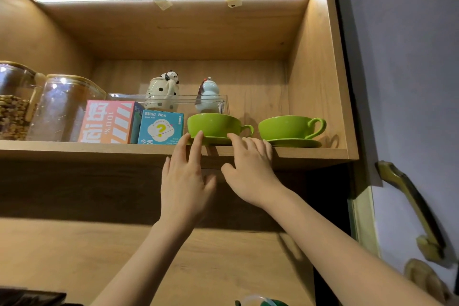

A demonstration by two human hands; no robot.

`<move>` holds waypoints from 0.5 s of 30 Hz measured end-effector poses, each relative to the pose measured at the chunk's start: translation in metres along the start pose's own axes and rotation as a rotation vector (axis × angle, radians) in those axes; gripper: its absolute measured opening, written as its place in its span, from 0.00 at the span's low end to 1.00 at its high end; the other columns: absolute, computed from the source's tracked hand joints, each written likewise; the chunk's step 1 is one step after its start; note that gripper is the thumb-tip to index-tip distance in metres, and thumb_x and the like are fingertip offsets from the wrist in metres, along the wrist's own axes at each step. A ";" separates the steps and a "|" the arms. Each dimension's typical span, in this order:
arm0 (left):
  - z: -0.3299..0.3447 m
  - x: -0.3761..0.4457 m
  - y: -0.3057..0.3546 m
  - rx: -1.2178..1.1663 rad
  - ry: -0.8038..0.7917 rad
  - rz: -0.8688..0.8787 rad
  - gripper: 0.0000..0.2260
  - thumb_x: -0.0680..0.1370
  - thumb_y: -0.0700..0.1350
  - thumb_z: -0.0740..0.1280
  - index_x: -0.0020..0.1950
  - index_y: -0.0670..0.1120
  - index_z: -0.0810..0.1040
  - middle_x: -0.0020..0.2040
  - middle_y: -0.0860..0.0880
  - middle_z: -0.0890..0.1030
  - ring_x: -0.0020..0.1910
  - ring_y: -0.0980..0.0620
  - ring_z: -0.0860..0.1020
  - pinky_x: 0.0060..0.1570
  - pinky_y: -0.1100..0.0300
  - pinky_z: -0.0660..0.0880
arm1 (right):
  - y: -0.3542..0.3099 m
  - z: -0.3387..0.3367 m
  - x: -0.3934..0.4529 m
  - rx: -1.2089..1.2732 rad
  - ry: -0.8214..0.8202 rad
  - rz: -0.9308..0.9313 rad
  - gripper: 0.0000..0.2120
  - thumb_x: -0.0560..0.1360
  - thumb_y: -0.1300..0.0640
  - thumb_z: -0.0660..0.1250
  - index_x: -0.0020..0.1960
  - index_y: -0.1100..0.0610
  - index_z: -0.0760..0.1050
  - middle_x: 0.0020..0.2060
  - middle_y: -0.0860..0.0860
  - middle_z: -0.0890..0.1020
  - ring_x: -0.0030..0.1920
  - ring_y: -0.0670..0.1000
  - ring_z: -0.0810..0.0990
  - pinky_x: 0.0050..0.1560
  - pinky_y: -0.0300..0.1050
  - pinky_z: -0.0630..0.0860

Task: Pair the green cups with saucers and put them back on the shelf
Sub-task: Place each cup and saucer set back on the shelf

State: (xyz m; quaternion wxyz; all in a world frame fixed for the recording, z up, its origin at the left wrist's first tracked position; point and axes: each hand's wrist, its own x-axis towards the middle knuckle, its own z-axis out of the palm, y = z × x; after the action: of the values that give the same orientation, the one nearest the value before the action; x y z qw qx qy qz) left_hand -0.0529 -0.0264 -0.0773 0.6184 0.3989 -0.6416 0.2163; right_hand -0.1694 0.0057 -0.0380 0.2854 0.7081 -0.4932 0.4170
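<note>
Two glossy green ceramic cups on matching green saucers stand on wooden shelf [74, 148]. Left cup [213, 125] on its saucer [216, 141] at shelf front edge, just beside blue blind box [160, 127]. Right cup [288, 127] on its saucer [296, 143], near cabinet side wall. Left hand [185, 176] and right hand [250, 166] both spread, fingers straight, fingertips touching left saucer rim, gripping nothing.
</note>
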 end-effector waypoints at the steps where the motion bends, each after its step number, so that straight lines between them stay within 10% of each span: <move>1: 0.000 0.000 0.001 0.003 -0.004 -0.007 0.35 0.72 0.47 0.65 0.74 0.53 0.51 0.75 0.45 0.57 0.72 0.44 0.60 0.70 0.43 0.61 | 0.001 0.000 -0.001 -0.007 0.000 -0.017 0.29 0.74 0.53 0.57 0.72 0.54 0.51 0.72 0.56 0.61 0.73 0.57 0.52 0.73 0.55 0.41; 6: -0.003 -0.001 0.010 -0.040 -0.037 -0.037 0.34 0.72 0.48 0.63 0.74 0.52 0.49 0.76 0.43 0.55 0.73 0.44 0.57 0.70 0.44 0.59 | 0.020 -0.013 -0.019 -0.090 -0.040 -0.095 0.32 0.76 0.52 0.56 0.74 0.54 0.43 0.76 0.53 0.48 0.75 0.53 0.42 0.72 0.51 0.36; 15: -0.004 -0.004 0.080 -0.147 -0.063 0.257 0.31 0.72 0.46 0.65 0.72 0.46 0.58 0.73 0.45 0.64 0.71 0.48 0.62 0.69 0.57 0.57 | 0.059 -0.047 -0.037 -0.523 0.115 -0.135 0.31 0.76 0.45 0.47 0.73 0.58 0.44 0.75 0.58 0.54 0.75 0.58 0.49 0.71 0.58 0.34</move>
State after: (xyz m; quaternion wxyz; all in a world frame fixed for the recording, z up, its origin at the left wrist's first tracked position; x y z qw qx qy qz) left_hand -0.1127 0.0247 -0.0638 0.5927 0.2735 -0.7207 0.2335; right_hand -0.2450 0.0409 -0.0481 0.5132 0.6169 -0.5187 0.2949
